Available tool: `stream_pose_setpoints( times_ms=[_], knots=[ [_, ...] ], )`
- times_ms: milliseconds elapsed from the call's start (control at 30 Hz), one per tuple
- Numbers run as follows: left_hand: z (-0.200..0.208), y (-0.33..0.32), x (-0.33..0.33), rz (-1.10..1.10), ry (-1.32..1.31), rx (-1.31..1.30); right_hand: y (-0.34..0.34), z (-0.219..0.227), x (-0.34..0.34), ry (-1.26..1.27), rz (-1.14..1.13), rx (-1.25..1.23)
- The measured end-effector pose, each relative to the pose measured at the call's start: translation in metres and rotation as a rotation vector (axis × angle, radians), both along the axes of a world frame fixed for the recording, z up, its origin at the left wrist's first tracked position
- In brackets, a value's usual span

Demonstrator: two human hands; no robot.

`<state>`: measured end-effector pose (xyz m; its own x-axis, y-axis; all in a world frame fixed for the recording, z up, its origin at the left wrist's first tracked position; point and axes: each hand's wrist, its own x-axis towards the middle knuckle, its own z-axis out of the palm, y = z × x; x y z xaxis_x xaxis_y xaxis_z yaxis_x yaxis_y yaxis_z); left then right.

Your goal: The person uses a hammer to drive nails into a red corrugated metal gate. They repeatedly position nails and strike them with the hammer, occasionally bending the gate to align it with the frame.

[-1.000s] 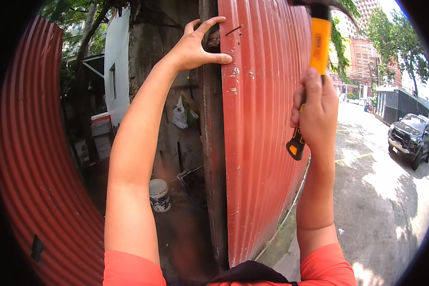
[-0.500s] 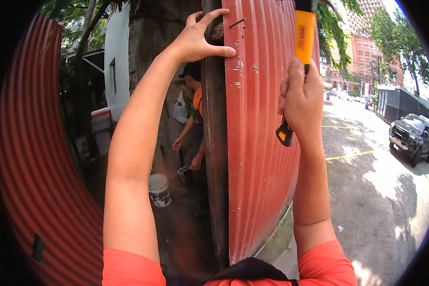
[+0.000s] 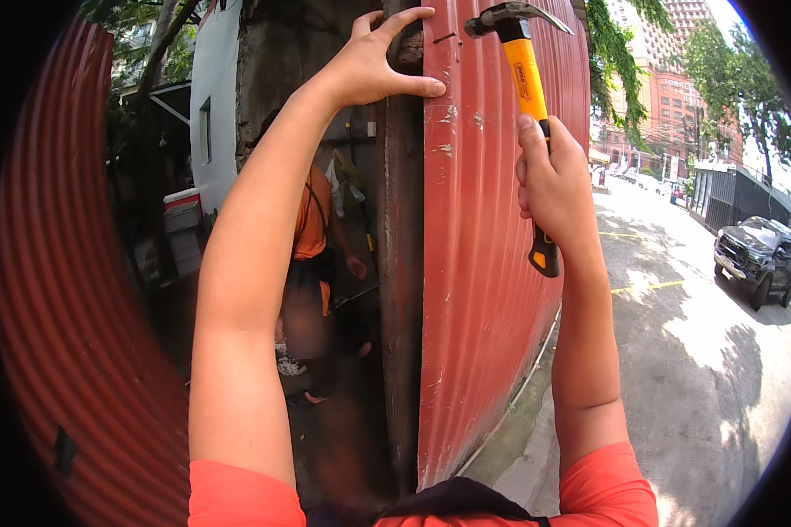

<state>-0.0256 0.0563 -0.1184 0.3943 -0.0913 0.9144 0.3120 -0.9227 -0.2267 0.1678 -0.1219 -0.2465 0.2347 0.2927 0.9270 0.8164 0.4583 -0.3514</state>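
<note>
A red corrugated metal sheet (image 3: 483, 290) stands upright in front of me, with a dark post (image 3: 397, 263) along its left edge. Near the top, a nail (image 3: 446, 38) sticks out of the sheet. My left hand (image 3: 369, 66) is open, its fingers and thumb spread and their tips touching the sheet's edge around the nail's height. In my right fist (image 3: 554, 171) is a claw hammer (image 3: 526, 79) with a yellow and black handle. Its striking face is just right of the nail, apart from it, and the claw points right.
Through the gap on the left, a person in an orange shirt (image 3: 315, 220) is partly hidden behind my left forearm. Another red corrugated sheet (image 3: 61, 263) curves along the far left. On the right are a paved lot (image 3: 659, 351) and a parked dark pickup (image 3: 758, 257).
The hammer has come down and tilted left, its head now fully in view beside the nail. The person behind the gap has moved left. My left hand stays at the sheet's edge.
</note>
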Motion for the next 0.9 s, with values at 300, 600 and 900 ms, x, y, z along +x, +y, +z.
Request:
stream_pose_setpoints(
  times_ms=[300,600,900],
  knots=[
    [-0.003,0.002,0.001,-0.031,-0.015,-0.016,0.005,-0.014,-0.022,0.064,0.071,0.281],
    [-0.013,0.006,-0.002,-0.194,0.002,-0.151,-0.009,-0.02,-0.03,0.201,0.189,0.204],
    [-0.028,-0.013,0.011,-0.339,-0.148,-0.243,-0.017,-0.02,-0.026,0.211,0.03,0.207]
  ],
)
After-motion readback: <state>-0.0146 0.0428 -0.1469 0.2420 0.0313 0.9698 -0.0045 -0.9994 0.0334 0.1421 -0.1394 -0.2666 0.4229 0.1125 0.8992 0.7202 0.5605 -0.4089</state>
